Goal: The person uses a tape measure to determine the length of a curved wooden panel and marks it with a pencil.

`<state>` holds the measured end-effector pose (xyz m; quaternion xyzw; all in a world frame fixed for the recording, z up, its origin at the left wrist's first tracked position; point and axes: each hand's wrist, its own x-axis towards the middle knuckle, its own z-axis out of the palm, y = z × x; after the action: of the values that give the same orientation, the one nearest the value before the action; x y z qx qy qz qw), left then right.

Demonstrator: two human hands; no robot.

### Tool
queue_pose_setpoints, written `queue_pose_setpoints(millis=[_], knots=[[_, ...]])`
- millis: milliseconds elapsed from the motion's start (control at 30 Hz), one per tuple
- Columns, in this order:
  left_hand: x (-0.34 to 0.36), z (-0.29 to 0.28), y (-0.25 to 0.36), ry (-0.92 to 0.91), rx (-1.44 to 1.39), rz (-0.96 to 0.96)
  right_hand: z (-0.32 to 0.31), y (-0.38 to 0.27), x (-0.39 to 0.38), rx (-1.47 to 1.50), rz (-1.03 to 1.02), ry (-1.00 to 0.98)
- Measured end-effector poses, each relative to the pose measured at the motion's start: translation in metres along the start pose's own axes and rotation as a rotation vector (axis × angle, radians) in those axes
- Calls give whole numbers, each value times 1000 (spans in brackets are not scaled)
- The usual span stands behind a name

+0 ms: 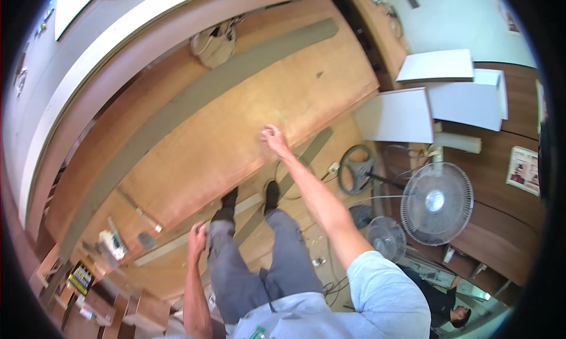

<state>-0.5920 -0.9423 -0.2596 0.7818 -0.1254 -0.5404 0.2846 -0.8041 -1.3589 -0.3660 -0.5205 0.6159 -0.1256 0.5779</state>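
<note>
My right hand (274, 138) reaches over the near edge of a large wooden board (236, 126), its fingers curled together. Whatever may be between those fingers is too small to make out. Down by my knee hangs my left hand (197, 237), also with fingers curled in, and I cannot see whether anything is inside. A long grey strip (194, 97) lies along the board beyond my right hand. Toward the board's far right sits a small dark triangular piece (319, 75).
A cloth bag (213, 47) rests at the board's far side. Tools, including a long-handled one (141, 212), lie at its left. To the right stand a large fan (437, 203), a smaller fan (386, 238) and white panels (395, 116). Another person (439, 300) is at lower right.
</note>
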Motion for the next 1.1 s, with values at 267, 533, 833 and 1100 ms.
queue_pose_setpoints(millis=[267, 533, 833, 1100], knots=[[-57, -2, -81, 219, -84, -187, 115, -47, 143, 329, 218, 48], [-108, 64, -120, 403, -330, -274, 130, -54, 259, 994, 553, -312], [-147, 133, -59, 444, -362, -482, 88, -90, 197, 958, 218, -59], [-115, 146, -53, 468, -453, -360, 6, -44, 206, 884, 324, -56]])
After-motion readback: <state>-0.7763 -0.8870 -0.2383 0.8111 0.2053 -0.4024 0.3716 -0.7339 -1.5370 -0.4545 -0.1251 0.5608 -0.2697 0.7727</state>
